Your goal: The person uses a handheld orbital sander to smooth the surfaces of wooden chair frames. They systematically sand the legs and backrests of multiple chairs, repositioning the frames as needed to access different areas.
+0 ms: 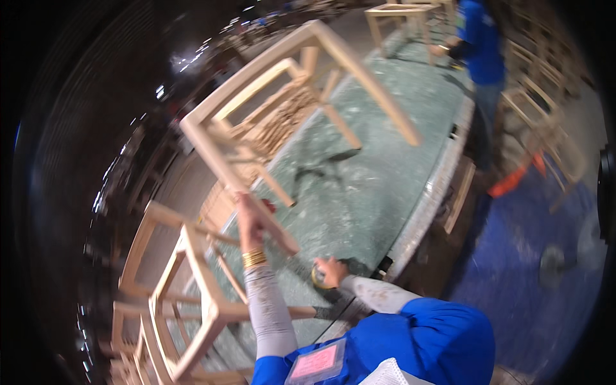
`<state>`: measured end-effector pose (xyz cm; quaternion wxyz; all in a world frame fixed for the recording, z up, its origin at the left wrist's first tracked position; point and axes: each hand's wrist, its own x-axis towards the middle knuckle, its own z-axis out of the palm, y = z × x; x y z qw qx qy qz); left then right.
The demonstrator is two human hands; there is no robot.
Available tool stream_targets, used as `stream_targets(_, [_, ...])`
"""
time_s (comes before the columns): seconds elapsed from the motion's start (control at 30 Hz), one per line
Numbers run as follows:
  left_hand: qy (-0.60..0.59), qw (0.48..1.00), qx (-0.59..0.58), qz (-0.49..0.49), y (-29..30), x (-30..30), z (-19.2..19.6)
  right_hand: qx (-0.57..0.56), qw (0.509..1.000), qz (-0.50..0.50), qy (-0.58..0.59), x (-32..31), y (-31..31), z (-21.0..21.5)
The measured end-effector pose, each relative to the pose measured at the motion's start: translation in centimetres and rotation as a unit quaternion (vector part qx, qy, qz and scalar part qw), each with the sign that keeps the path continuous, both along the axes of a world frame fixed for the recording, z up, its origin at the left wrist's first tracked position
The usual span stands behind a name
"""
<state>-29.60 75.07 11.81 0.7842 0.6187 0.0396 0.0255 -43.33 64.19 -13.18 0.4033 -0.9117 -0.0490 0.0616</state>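
My left hand (249,221), with gold bangles at the wrist, is closed around a lower leg of a pale, unfinished wooden chair frame (256,80). The frame is tilted over the green work table (359,192), some of its legs pointing down toward the surface. My right hand (332,272) rests low over the near part of the table, its fingers curled on a small round object (319,274) with a yellowish rim. Blur and the fingers hide what kind of object it is.
More wooden chair frames (215,308) crowd the near left. A co-worker in blue (482,45) stands at the table's far right end beside another frame (401,11). Further frames (539,96) stack behind. A blue sheet (513,256) and an orange cloth (516,179) lie right of the table.
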Motion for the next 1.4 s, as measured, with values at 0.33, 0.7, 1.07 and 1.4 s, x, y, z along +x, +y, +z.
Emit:
stream_targets(0.33, [-0.044,0.990,-0.128,-0.027,-4.9,-5.7,-3.7,0.113,0.912,-0.123,-0.374,0.4,-16.4,25.6])
stream_targets(0.7, [-0.108,0.989,-0.100,-0.018,-5.8,-7.2,-7.0,-0.002,0.874,-0.079,-0.479,6.8,-4.3,38.8])
stream_targets(1.07, [-0.147,0.984,-0.098,-0.030,-5.6,-7.7,-7.2,0.002,0.864,-0.067,-0.499,6.5,-4.4,38.0])
stream_targets(1.4, [-0.187,0.980,-0.062,-0.026,-5.5,-7.7,-8.2,0.037,0.868,-0.048,-0.492,5.9,-4.6,37.2])
